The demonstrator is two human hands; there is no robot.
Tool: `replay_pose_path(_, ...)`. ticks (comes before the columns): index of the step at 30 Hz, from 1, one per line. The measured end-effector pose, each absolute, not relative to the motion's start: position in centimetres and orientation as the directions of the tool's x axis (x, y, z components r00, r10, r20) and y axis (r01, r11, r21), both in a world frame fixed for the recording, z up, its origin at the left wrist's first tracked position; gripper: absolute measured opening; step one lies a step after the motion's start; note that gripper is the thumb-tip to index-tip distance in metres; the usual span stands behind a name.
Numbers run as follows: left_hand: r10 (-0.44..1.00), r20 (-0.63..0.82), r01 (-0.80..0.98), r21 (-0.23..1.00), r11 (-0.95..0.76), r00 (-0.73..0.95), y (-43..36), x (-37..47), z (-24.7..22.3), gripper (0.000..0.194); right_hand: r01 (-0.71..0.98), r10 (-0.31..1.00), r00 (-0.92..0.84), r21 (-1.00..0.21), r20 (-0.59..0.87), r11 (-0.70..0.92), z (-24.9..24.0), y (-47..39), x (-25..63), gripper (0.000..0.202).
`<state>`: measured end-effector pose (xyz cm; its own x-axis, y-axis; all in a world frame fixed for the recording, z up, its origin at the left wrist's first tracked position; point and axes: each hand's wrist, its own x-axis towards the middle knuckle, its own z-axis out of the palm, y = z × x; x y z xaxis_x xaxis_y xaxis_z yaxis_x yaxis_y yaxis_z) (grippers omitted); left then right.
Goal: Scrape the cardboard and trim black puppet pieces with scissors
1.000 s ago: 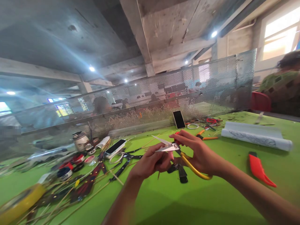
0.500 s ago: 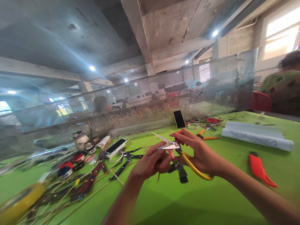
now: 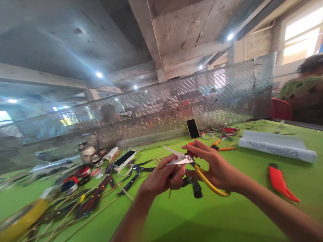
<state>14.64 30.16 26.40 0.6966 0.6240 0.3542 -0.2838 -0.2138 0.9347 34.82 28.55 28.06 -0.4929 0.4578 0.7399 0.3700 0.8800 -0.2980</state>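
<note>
My right hand point(image 3: 214, 164) is closed around a pair of scissors point(image 3: 187, 159) with bright metal blades and a yellow loop handle. Something red shows by its fingers. The blades stand apart and point left, over the fingers of my left hand point(image 3: 164, 176). That hand is closed in a pinch, its fingertips partly covered by the blades. A thin stick end pokes out beneath it, but what the fingers grip is hidden. Below the hands, a black object point(image 3: 196, 188) lies on the green table point(image 3: 227, 218).
Left are yellow tape point(image 3: 24, 215), thin sticks point(image 3: 93, 215), small jars point(image 3: 69, 187) and a white-cased phone point(image 3: 124, 158). Another phone point(image 3: 192, 128) leans behind. A paper roll point(image 3: 277, 148) and red-handled tool point(image 3: 280, 181) lie right. Beyond the perforated screen point(image 3: 161, 111), a person point(image 3: 302, 90) sits far right.
The scissors have shifted slightly down and left, with the blades still apart. Both hands keep nearly the same pose.
</note>
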Motion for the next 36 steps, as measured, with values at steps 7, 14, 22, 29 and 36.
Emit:
replay_pose_path(7, 0.472, 0.388, -0.409, 0.91, -0.062, 0.792, 30.8, 14.3, 25.9, 0.022, 0.355, 0.451, -0.494, -0.301, 0.743, 0.885, 28.3, 28.3, 34.7, 0.055)
replay_pose_path(14, 0.467, 0.365, -0.393, 0.919, -0.041, 0.805, 30.8, 14.0, 26.3, 0.019, 0.443, 0.418, -0.488, -0.195, 0.766, 0.875, 28.5, 28.5, 35.2, 0.043)
replay_pose_path(22, 0.511, 0.329, -0.32, 0.941, -0.11, 0.794, 30.8, 13.2, 27.2, 0.023, 0.525, 0.365, -0.53, -0.042, 0.765, 0.85, 29.0, 28.4, 35.8, 0.033)
replay_pose_path(29, 0.53, 0.343, -0.307, 0.939, -0.158, 0.775, 31.2, 12.7, 27.0, 0.025, 0.576, 0.387, -0.524, -0.019, 0.759, 0.817, 28.5, 28.6, 35.8, 0.021)
replay_pose_path(36, 0.555, 0.33, -0.299, 0.943, -0.15, 0.763, 31.7, 12.5, 27.2, 0.029, 0.565, 0.509, -0.421, -0.222, 0.751, 0.795, 28.1, 29.5, 35.8, 0.04)
